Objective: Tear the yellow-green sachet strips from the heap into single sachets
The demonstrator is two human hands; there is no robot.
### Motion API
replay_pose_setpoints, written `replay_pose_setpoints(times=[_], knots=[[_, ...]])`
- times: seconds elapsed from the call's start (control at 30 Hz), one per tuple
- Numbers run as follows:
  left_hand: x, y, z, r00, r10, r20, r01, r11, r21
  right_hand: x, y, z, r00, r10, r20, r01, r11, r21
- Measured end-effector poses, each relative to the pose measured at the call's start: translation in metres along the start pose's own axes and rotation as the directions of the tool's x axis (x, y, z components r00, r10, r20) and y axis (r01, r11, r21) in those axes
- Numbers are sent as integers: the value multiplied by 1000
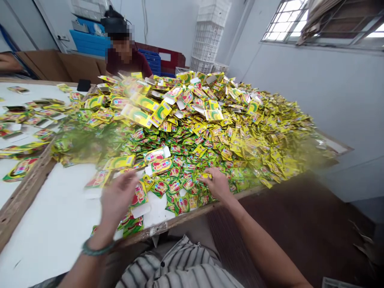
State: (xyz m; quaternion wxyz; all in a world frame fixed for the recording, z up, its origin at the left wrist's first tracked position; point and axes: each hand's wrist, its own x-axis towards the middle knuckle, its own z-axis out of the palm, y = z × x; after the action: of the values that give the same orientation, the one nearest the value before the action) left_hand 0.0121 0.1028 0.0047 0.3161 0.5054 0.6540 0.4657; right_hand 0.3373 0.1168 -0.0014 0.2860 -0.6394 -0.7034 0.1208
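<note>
My left hand (pixel 118 196), blurred by motion, is closed on a small printed carton (pixel 139 195) whose white end flap hangs open toward me. Between the thumb and fingers of my right hand (pixel 218 185) is a small yellow sachet (pixel 205 176), held just over the heap. Green sachets (pixel 175 186) with red fruit prints lie between the two hands. Two more cartons (pixel 160 166) rest on the sachets just beyond, one showing a white open end. Below my left wrist, more green sachets (pixel 132 225) are gathered near the table edge.
A large mound of yellow sachets (pixel 264 140) spreads to the right, with yellow cartons (pixel 144 102) piled on top. A wooden rail (pixel 28 192) divides the white table (pixel 60 216). More cartons (pixel 22 168) lie left of it. Across the table is another person (pixel 129 60).
</note>
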Motion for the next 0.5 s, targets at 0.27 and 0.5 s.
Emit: replay_pose_setpoints(times=[0.27, 0.5], knots=[[-40, 25, 89, 866, -88, 493, 306, 872, -383, -6, -66, 40, 923, 101, 372, -355, 601, 716], [-39, 18, 73, 747, -313, 587, 614, 662, -429, -25, -78, 51, 999, -24, 28, 0, 766, 643]])
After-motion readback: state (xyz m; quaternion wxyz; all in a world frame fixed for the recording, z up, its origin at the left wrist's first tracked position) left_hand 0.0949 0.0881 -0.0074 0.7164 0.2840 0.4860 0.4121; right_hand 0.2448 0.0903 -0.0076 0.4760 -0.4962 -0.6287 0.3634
